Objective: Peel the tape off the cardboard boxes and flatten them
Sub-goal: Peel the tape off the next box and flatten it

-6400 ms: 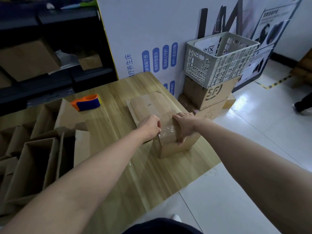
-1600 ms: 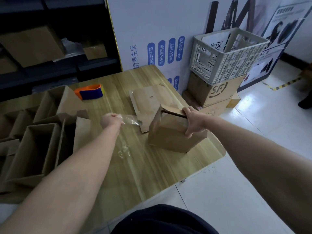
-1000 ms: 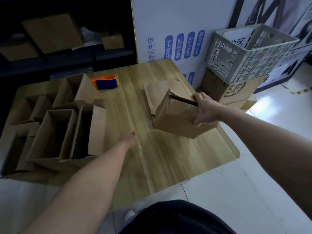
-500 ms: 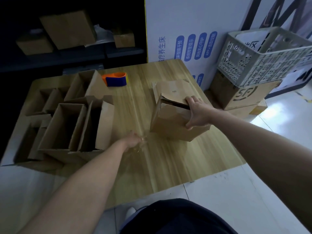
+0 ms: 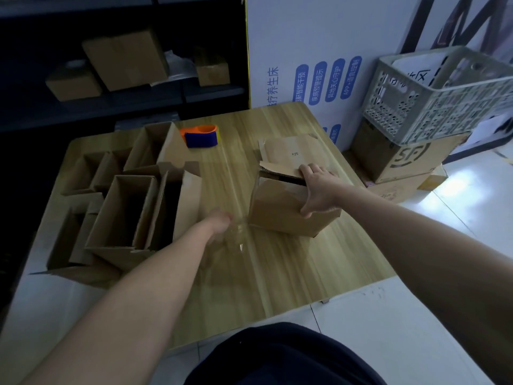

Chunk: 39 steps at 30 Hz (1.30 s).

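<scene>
Wooden table (image 5: 291, 262) with cardboard boxes (image 5: 280, 209)

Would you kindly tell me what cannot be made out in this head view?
Head view, left hand: motion blur hides its grip; whether it pinches the clear tape is unclear.
Head view, clear tape: only a faint glint; its extent is lost against the table.
Head view, box: its inside is hidden by the flap and the right hand.

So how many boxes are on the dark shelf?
3: a low box on the left, a big box in the middle, a small box on the right. The dark may hide more.
</scene>
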Motion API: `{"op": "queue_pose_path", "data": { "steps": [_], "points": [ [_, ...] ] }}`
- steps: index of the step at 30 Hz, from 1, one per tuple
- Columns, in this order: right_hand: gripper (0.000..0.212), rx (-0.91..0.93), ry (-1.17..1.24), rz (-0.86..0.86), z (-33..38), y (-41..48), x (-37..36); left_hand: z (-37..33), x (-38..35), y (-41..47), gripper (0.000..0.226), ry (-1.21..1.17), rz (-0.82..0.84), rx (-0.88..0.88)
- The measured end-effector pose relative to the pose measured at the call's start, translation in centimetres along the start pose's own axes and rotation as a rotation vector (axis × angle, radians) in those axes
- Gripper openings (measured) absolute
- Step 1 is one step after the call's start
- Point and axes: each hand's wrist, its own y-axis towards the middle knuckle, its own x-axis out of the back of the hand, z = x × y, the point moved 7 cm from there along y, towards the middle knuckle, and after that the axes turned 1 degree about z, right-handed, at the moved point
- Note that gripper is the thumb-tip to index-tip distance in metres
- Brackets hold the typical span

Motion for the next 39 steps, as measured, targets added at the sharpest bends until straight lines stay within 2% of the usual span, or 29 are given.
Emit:
{"op": "queue_pose_path", "data": {
  "steps": [3, 6, 10, 12, 14, 17, 20, 24, 26, 29, 32, 34, 39],
  "points": [
    [0.102, -0.015, -0.005, -0.013, 0.0, 0.0, 0.2, -1.0, 1.1, 0.1, 0.033, 0.020, -0.038, -0.006],
    [0.103, -0.036, -0.004, -0.029, -0.2, 0.0, 0.8, -4.4, 2.8, -0.8, 0.029, -0.215, -0.131, -0.117],
    [0.104, -0.078, -0.010, -0.025, -0.5, -0.1, 1.0, -11.1, 2.6, -3.9, 0.056, -0.449, 0.021, -0.281],
    [0.101, -0.102, 0.005, -0.011, -0.9, -0.2, 0.4, -12.9, 1.8, -4.8, 0.060, -0.451, 0.073, -0.306],
    [0.095, -0.124, 0.057, 0.007, -1.6, -0.3, -0.5, -13.2, 1.3, -4.6, 0.056, -0.341, 0.046, -0.317],
    [0.086, -0.197, 0.282, 0.034, -3.3, -0.9, -1.7, -12.4, 0.4, -3.9, 0.040, -0.236, 0.011, -0.308],
    [0.075, -0.293, 0.495, -0.016, -5.0, -1.9, -1.6, -12.0, 0.0, -3.5, 0.030, -0.289, 0.021, -0.273],
    [0.053, -0.338, 0.419, -0.073, -6.1, -2.7, -1.0, -12.3, -0.1, -3.5, 0.023, -0.382, 0.026, -0.210],
    [0.039, -0.327, 0.419, -0.109, -6.2, -2.7, -0.6, -12.3, -0.5, -3.8, 0.023, -0.422, 0.040, -0.181],
    [0.043, -0.312, 0.485, -0.146, -5.9, -2.5, -0.3, -12.1, -0.8, -4.2, 0.031, -0.488, 0.047, -0.155],
    [0.040, -0.280, 0.507, -0.206, -5.5, -2.4, 0.2, -12.2, -0.8, -4.1, 0.051, -0.524, 0.045, -0.105],
    [0.039, -0.250, 0.491, -0.228, -5.1, -2.2, 0.9, -12.4, -0.4, -4.0, 0.065, -0.468, 0.048, -0.061],
    [0.039, -0.213, 0.446, -0.303, -4.4, -1.8, 3.1, -14.7, 1.2, -3.9, 0.070, -0.059, -0.029, -0.132]
  ]
}}
